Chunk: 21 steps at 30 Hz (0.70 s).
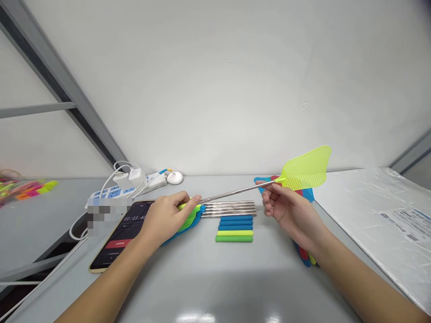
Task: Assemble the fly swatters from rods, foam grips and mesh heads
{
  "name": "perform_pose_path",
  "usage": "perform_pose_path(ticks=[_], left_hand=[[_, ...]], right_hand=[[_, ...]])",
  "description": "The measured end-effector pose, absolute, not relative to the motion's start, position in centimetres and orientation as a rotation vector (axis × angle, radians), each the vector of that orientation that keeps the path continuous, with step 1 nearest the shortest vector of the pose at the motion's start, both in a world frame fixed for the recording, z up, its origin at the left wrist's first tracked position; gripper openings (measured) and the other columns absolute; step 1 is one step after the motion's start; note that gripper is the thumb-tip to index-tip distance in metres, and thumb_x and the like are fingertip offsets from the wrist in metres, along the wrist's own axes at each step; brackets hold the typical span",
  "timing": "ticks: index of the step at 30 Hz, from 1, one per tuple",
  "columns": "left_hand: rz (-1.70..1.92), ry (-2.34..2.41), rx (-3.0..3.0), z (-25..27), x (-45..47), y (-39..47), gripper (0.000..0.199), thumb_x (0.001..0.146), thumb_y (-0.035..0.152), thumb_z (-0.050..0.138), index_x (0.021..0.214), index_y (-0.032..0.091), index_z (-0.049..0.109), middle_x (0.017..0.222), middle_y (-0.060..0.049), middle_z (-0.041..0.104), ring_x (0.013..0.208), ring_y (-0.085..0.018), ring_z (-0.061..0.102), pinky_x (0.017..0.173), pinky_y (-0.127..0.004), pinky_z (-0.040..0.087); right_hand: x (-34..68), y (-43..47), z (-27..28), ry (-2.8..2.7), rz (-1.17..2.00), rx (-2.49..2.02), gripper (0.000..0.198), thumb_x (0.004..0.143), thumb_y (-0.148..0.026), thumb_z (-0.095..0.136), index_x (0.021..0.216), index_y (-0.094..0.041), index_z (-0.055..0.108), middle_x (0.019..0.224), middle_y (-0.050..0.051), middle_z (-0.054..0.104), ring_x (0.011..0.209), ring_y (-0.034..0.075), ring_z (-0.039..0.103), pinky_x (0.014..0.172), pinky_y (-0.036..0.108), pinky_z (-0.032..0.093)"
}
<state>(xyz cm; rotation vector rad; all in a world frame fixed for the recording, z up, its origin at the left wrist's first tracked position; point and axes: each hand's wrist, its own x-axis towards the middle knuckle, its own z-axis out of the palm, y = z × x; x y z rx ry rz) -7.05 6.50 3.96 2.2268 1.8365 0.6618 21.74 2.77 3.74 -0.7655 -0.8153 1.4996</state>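
A yellow-green telescopic fly swatter [305, 169] is stretched between my hands, its thin metal rod slanting up to the right. My left hand [171, 215] is closed around the rod's lower end, where a bit of yellow-green shows under the fingers. With thumb and fingers, my right hand [286, 206] pinches the rod close to the mesh head. Below my left hand lie stacked green and blue swatter heads [191, 222], their metal rods [232, 208] pointing right. Blue, yellow and green handle sleeves [235, 229] line up in front of the rods.
Behind my right hand lie more blue and red swatter heads [308, 194], with coloured handles [305, 257] under the wrist. A phone [116, 242] showing a timer and a power strip [111, 193] with chargers sit left. A white wrapped package [380, 211] lies right.
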Motion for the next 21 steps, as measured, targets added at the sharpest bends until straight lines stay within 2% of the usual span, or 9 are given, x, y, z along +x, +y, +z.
perform_pose_path(ticks=[7, 12, 18, 21], left_hand=[[0.729, 1.753, 2.208, 3.6, -6.7, 6.4, 0.051, 0.093, 0.059, 0.037, 0.06, 0.02, 0.032, 0.053, 0.005, 0.029, 0.052, -0.012, 0.031, 0.052, -0.026, 0.023], [0.599, 1.681, 2.219, 3.1, -5.7, 6.0, 0.05, 0.094, 0.058, 0.035, 0.061, 0.02, 0.037, 0.055, 0.004, 0.037, 0.055, -0.013, 0.037, 0.053, -0.027, 0.022], [0.525, 1.533, 2.28, 3.7, -5.6, 5.7, 0.047, 0.097, 0.054, 0.03, 0.066, 0.021, 0.043, 0.061, 0.003, 0.045, 0.059, -0.015, 0.044, 0.056, -0.027, 0.027], [0.484, 1.428, 2.316, 3.8, -5.5, 5.3, 0.044, 0.099, 0.05, 0.029, 0.069, 0.021, 0.044, 0.065, 0.003, 0.051, 0.062, -0.015, 0.048, 0.059, -0.027, 0.03]], right_hand=[[22.2, 3.0, 3.7, -0.721, 1.492, -0.816, 0.026, 0.082, -0.034, 0.065, 0.103, -0.02, 0.071, 0.073, 0.0, 0.057, 0.061, 0.011, 0.048, 0.056, 0.024, 0.043], [22.3, 3.2, 3.8, -0.749, 1.473, -0.776, 0.026, 0.084, -0.036, 0.062, 0.104, -0.021, 0.071, 0.073, -0.001, 0.056, 0.06, 0.011, 0.047, 0.055, 0.023, 0.042], [23.1, 4.3, 3.5, -0.611, 1.301, -0.826, 0.036, 0.082, -0.05, 0.063, 0.105, -0.023, 0.07, 0.073, -0.001, 0.055, 0.063, 0.012, 0.051, 0.051, 0.023, 0.044], [23.8, 4.9, 3.4, -0.573, 1.152, -0.835, 0.029, 0.079, -0.046, 0.069, 0.098, -0.024, 0.069, 0.077, -0.001, 0.056, 0.064, 0.012, 0.051, 0.051, 0.022, 0.044]])
